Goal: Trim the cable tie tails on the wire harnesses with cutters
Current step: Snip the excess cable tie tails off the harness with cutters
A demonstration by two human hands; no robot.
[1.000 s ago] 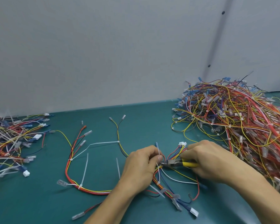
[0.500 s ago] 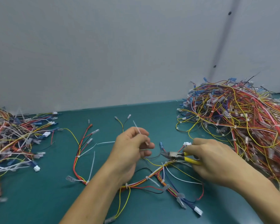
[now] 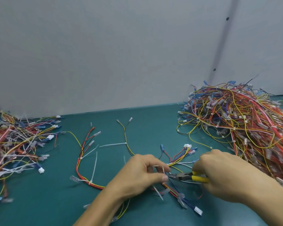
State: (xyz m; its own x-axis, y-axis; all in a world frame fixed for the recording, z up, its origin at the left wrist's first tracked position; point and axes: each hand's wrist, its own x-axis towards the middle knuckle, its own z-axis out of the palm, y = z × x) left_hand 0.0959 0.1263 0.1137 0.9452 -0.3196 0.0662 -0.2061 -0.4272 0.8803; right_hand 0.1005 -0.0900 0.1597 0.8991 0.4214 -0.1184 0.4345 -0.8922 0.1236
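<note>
While pinching a white cable tie tail (image 3: 163,170) between thumb and curled fingers of the left hand (image 3: 140,175), grips the yellow-handled cutters (image 3: 185,176) in the right hand (image 3: 219,173), fingers wrapped round both handles. Holds the cutter nose just beside that tail. Works over a multicoloured wire harness (image 3: 171,190) lying front centre on the green table (image 3: 153,124), between 2 heaps of harnesses, left heap (image 3: 11,144) and right heap (image 3: 243,121).

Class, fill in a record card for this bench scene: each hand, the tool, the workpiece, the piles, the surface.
left hand: pinches the cable tie tail of a harness
right hand: grips yellow-handled cutters, nose by the left thumb
right pile: large heap of harnesses
left pile: smaller heap
loose harness: left of the hands, tie tails uncut
table: teal
</note>
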